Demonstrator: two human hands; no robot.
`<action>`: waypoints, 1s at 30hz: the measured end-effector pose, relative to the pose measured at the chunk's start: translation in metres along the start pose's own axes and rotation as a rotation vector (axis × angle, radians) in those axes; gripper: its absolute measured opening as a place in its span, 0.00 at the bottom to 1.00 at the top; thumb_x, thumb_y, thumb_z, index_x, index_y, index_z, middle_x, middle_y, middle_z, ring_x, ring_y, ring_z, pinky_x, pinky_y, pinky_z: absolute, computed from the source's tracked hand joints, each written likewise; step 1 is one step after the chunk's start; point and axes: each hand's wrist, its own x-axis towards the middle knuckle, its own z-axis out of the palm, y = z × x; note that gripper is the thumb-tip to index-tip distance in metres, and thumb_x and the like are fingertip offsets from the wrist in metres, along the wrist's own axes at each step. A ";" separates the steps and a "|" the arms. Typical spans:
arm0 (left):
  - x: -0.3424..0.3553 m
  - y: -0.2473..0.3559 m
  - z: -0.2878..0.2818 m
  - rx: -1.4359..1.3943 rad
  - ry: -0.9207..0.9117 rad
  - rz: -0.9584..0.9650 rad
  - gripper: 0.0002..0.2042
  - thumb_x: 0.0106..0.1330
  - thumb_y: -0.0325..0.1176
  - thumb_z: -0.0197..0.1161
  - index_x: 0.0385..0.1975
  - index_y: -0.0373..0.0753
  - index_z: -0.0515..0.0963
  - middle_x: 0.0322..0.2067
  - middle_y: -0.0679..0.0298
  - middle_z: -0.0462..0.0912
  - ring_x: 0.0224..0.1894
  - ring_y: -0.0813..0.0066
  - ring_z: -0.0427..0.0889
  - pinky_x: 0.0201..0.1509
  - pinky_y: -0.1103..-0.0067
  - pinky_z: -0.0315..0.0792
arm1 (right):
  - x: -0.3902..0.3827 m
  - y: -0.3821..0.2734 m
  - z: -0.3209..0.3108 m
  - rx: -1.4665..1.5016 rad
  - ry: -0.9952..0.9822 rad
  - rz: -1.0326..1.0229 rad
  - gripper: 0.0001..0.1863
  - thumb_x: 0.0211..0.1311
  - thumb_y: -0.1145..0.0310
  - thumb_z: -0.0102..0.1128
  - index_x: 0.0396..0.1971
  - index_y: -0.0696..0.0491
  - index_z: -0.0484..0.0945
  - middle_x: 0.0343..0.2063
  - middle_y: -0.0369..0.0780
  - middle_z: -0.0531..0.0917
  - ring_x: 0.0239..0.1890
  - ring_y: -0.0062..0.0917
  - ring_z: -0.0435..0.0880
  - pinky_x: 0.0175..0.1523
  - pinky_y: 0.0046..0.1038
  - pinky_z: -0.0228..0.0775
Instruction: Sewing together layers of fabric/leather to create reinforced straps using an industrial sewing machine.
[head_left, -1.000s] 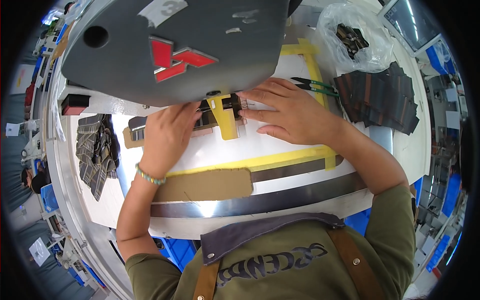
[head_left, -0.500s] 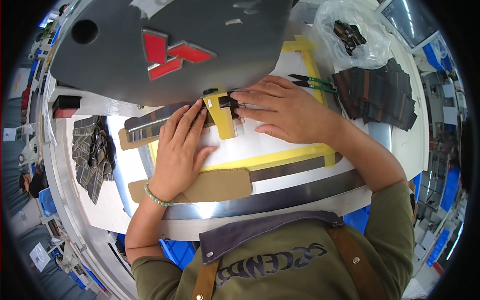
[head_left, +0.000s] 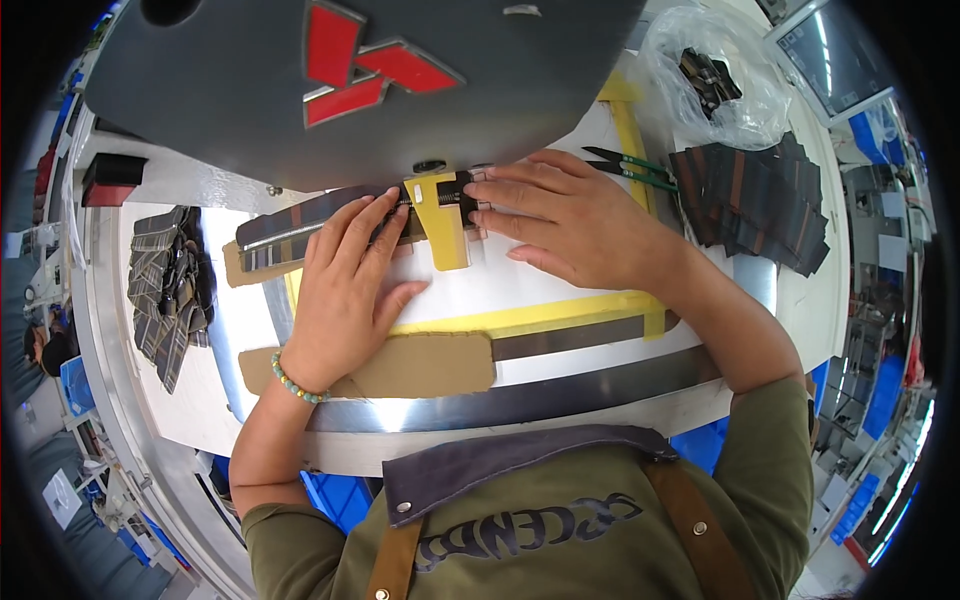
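Note:
Under the head of a large dark grey sewing machine (head_left: 260, 110), a yellow clamp-like guide (head_left: 437, 225) stands between my hands. My left hand (head_left: 345, 285) lies flat, fingers stretched out. Its fingertips press near the guide's left side, at the end of a dark striped fabric strip (head_left: 290, 225). On the guide's other side, my right hand (head_left: 580, 220) reaches in with fingers extended, its fingertips at a small dark piece (head_left: 458, 192) beside a clear plate. What lies beneath the fingertips is partly hidden. A brown cardboard piece (head_left: 420, 365) rests below my left wrist.
Green-handled thread snips (head_left: 640, 172) lie beyond my right hand, next to stacked dark striped fabric pieces (head_left: 750, 200). Behind them sits a clear plastic bag (head_left: 705, 65) with fabric pieces. Patterned fabric pieces (head_left: 170, 290) hang together at the left. Yellow tape (head_left: 560, 310) borders the work surface.
The whole view has shifted slightly, with the machine head higher in the picture. My hands stay beside the yellow guide, and the fingers have moved only a little.

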 end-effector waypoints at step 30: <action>-0.002 -0.001 0.000 -0.014 -0.011 -0.027 0.36 0.64 0.39 0.75 0.72 0.32 0.75 0.74 0.54 0.73 0.75 0.48 0.70 0.79 0.57 0.65 | 0.000 -0.002 -0.004 0.001 -0.011 0.000 0.25 0.70 0.53 0.69 0.63 0.48 0.84 0.69 0.36 0.81 0.75 0.30 0.73 0.81 0.44 0.60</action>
